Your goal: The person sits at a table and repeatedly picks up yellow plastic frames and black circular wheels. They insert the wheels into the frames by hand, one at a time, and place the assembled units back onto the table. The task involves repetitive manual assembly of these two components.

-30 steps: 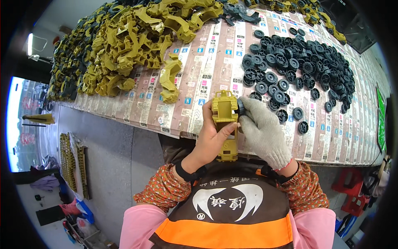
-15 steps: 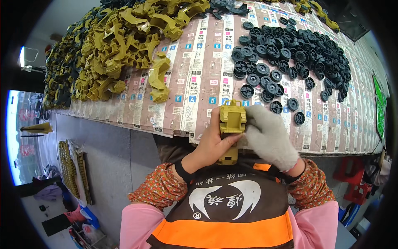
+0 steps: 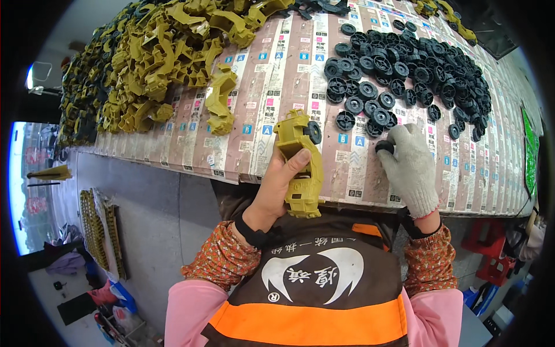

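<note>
My bare left hand is wrapped around an olive-yellow plastic toy vehicle body, its thumb across the middle. A black toy wheel sits on the body's far right side. On the table to the right, my right hand, in a whitish knit glove, pinches another black toy wheel between its fingertips. That hand is at the near edge of a loose pile of black wheels. A single yellow body lies left of the held one.
A large heap of yellow vehicle bodies covers the table's far left. Beyond it are bodies with black parts. Taped printed cardboard covers the table, whose front edge runs just before my waist. Red stools stand at lower right.
My left hand has turned the vehicle body and moved it slightly left, showing a wheel on its side. My right hand has left the body, moved right to the wheels and gripped one.
</note>
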`<state>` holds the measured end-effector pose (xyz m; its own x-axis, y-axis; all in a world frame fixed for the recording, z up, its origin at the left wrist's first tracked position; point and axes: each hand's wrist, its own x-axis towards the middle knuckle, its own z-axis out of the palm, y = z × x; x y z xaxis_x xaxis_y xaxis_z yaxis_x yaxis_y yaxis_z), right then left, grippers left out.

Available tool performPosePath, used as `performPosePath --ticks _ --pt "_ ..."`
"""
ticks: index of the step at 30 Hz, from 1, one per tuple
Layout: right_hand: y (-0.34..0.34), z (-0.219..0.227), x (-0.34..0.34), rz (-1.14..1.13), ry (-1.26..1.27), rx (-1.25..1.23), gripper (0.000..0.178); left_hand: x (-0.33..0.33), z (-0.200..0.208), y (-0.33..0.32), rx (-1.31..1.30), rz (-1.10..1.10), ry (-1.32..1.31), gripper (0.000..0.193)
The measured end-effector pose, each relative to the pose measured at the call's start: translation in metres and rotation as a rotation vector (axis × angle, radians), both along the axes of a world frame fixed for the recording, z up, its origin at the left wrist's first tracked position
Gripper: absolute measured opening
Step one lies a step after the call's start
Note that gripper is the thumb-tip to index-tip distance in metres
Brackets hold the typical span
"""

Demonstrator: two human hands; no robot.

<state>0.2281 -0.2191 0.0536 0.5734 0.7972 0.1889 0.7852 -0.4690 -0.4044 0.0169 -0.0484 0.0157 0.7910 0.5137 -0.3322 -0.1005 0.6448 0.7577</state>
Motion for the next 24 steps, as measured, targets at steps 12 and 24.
performPosePath --ticks 12,24 --pt "0.01 0.002 -0.085 0.155 0.726 0.258 0.028 0.007 0.003 -0.008 0.125 0.193 -0.043 0.037" --pt "0.007 0.006 -0.099 0.193 0.694 0.26 0.036 0.007 0.003 -0.012 0.231 0.277 -0.049 0.053"
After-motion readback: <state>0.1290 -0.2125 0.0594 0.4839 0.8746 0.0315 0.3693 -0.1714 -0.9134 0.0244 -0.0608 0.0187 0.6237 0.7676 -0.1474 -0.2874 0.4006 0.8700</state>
